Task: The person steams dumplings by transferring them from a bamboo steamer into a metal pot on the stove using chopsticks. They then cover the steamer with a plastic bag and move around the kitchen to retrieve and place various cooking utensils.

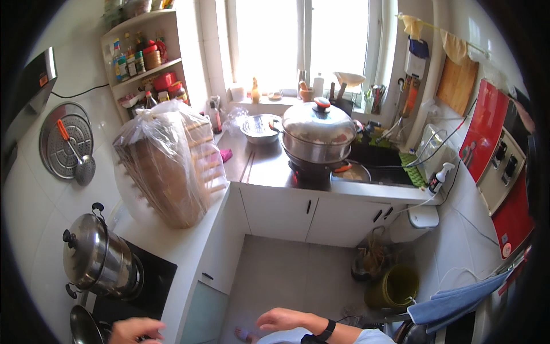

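My left hand (136, 330) is at the lower left edge, over the front of the cooktop beside a dark frying pan (84, 323); its fingers are apart and nothing shows in them. My right hand (281, 319), with a black band on the wrist, is in the air over the floor, fingers loosely bent, and I see nothing held. A lidded steel steamer pot (101, 258) stands on the cooktop (150, 275). Under the window another lidded steel steamer (318, 133) sits on a burner. A wooden rack (172, 180) wrapped in clear plastic leans on the counter corner.
Wooden chopsticks (247, 167) and a steel bowl (260, 129) are on the back counter. A yellow-green bucket (393, 288) stands on the floor at right, below a wall-mounted red panel (483, 129). A blue towel (459, 299) hangs at the lower right.
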The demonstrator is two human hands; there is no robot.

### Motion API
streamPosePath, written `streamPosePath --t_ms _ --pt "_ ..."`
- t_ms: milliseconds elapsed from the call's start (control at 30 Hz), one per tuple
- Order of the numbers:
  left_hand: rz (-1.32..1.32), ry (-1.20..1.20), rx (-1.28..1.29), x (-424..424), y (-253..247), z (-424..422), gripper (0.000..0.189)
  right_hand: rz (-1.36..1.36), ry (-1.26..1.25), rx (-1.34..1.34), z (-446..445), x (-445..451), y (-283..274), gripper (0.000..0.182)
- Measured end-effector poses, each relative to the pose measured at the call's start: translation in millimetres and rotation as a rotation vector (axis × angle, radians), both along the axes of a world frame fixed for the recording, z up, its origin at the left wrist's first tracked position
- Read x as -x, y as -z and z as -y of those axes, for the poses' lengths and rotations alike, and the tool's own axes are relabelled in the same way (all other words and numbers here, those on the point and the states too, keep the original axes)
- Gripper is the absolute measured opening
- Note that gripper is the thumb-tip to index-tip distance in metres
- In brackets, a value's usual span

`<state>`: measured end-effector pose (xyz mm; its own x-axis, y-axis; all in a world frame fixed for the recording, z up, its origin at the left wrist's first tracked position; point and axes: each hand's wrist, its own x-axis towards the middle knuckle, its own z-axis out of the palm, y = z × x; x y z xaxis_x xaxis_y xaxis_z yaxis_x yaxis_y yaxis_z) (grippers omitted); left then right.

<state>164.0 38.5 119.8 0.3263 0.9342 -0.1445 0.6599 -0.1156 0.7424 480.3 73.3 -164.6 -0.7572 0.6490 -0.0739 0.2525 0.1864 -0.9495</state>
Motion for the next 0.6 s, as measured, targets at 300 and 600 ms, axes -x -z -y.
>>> streamPosePath --t_ms 300,600 --pt "0.460 -0.691 0.325 4.0 135.7 159.8 0.031 0.129 0.025 0.063 39.0 -36.1 2.8 0.027" --pt "0.381 -0.858 0.203 44.7 165.2 331.5 0.034 0.165 -0.382 -0.086 93.7 79.3 7.0 0.022"
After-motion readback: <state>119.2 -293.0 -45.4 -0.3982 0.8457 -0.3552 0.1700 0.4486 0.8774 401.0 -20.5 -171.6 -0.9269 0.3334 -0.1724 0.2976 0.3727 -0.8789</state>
